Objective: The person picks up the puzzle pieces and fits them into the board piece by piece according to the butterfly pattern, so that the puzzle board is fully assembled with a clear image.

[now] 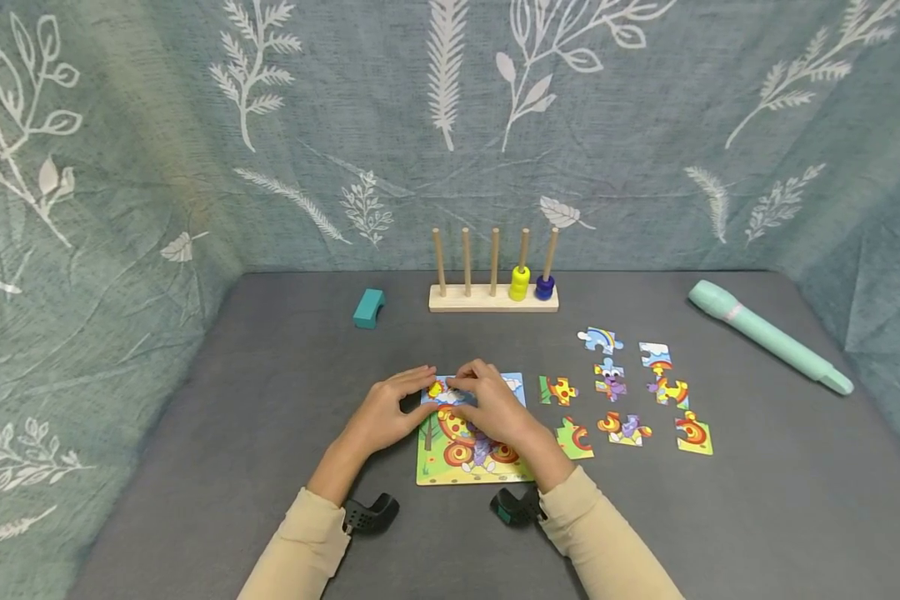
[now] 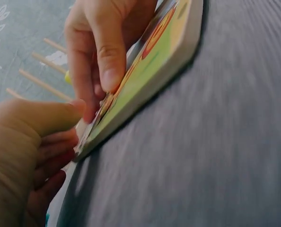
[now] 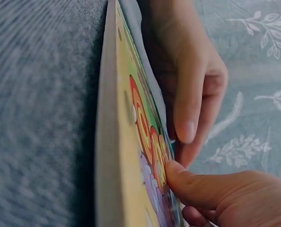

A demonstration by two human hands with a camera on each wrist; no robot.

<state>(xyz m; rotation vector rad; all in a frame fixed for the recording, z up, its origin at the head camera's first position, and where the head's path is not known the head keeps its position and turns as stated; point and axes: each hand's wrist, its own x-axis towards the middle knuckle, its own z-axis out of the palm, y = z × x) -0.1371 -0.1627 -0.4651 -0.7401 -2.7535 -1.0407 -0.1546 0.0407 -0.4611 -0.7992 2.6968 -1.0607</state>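
Observation:
A wooden puzzle board [image 1: 437, 468] with a butterfly picture lies in front of me. My left hand [image 1: 386, 414] lies over its upper left, the fingers long and nearly straight at the corner, the thumb reaching over the picture. From the other side, my right hand [image 1: 497, 406] bends its fingers and thumb down onto a puzzle piece at the upper middle of the board, largely hidden beneath that hand. In the left wrist view the right thumb [image 2: 111, 71] rests close on the picture. Both hands nearly meet at the board's surface in the right wrist view.
Several loose puzzle pieces [image 1: 625, 428] are spread right of the board. Behind stands a wooden peg rack [image 1: 457, 302] with yellow beads [image 1: 520, 283] and blue beads [image 1: 544, 287]. A teal block [image 1: 368, 308] lies at back left, a mint-green tube [image 1: 772, 337] at far right.

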